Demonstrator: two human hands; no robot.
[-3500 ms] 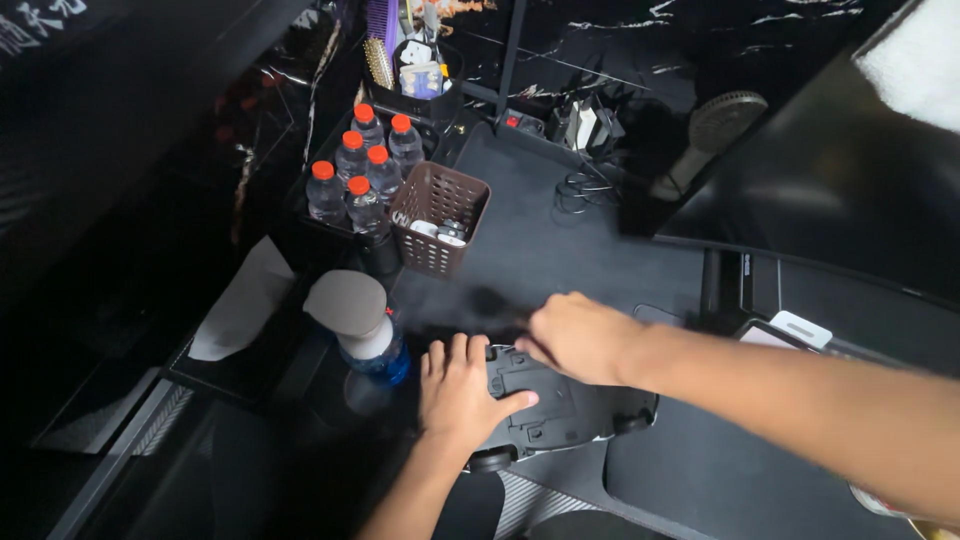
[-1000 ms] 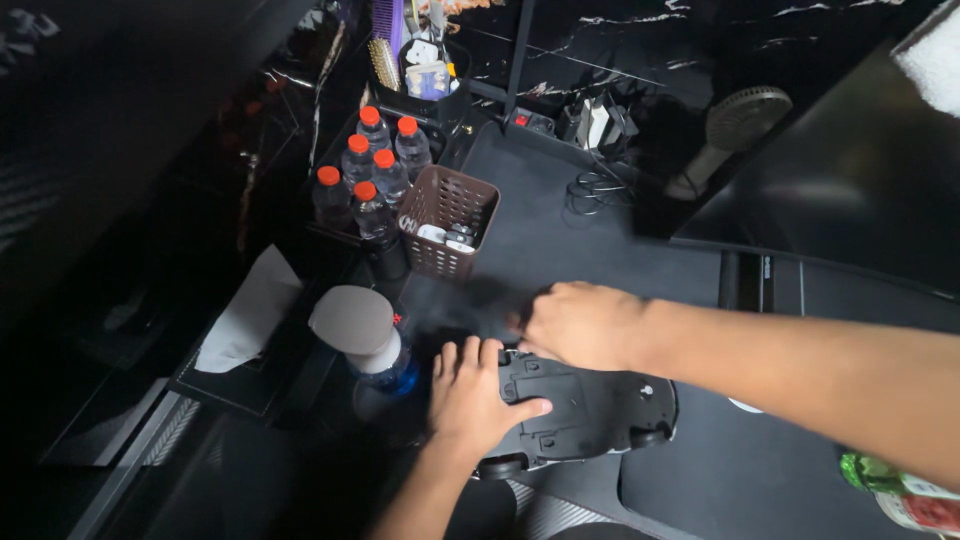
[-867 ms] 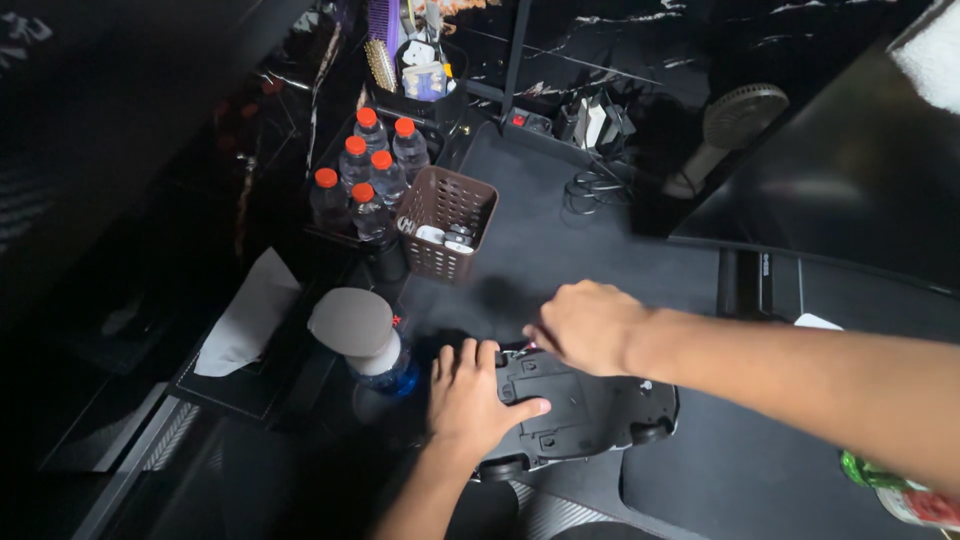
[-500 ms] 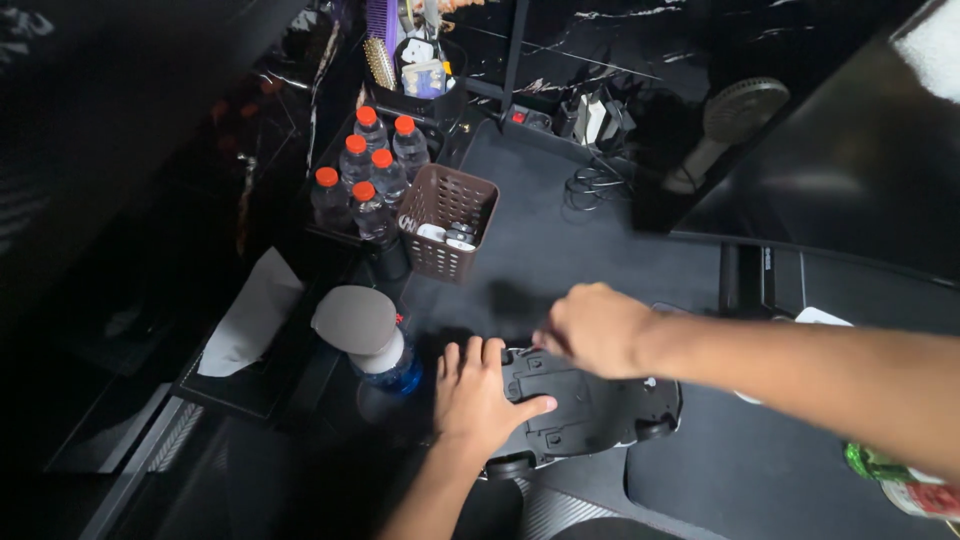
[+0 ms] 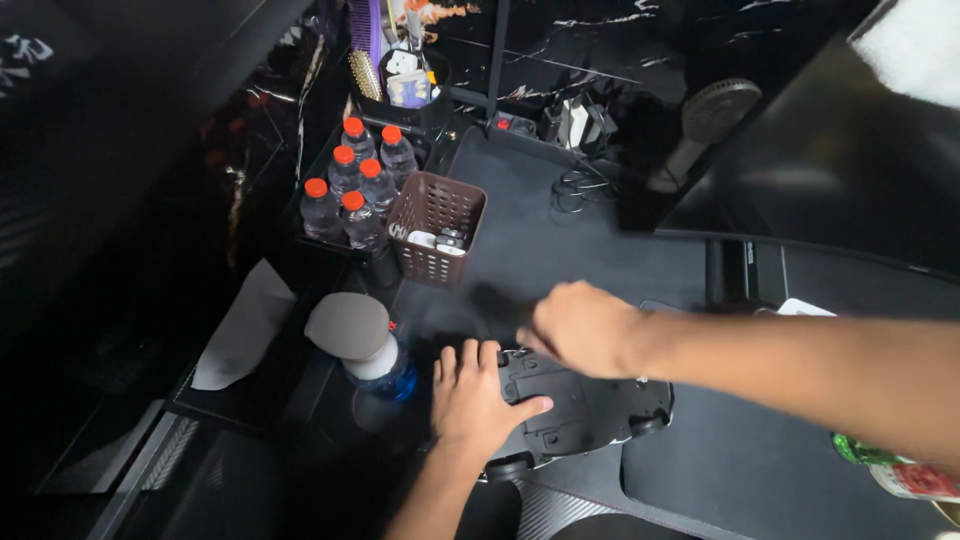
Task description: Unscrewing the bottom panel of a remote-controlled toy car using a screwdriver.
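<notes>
**A:** While you're on the head view: what are the hands doing?

**B:** Left hand (image 5: 478, 398) lies flat, fingers spread, palm down on the left end of a black device (image 5: 585, 408). It presses, no grasp. Right hand (image 5: 583, 326) comes in from the right, loosely curled over the device's top-left edge. Fingertips are hidden under the knuckles, so I can't tell if it pinches anything.

**A:** Where's the device?

**B:** On the dark desk mat (image 5: 560, 235), near the front edge, underside up by the look of it: small round feet or wheels at the corners. Low, flat, rounded outline. Kind unclear.

**A:** What's around it?

**B:** Just left of the left hand: a blue-based bottle (image 5: 380, 368) with a grey cap or cloth on top. Further left, a white tissue (image 5: 243, 325) sticking out of a black tray. Behind the hands, a brown perforated basket (image 5: 436, 228) with small items inside. Left of the basket, six clear bottles with red caps (image 5: 350, 185), grouped tight. At the back: cables (image 5: 573, 185), a small fan (image 5: 700, 125), a holder with a comb and brushes (image 5: 392, 75). Far right: monitor (image 5: 830, 170); bottom right: a green bottle with a red label (image 5: 895, 470), partly cut off.
</notes>
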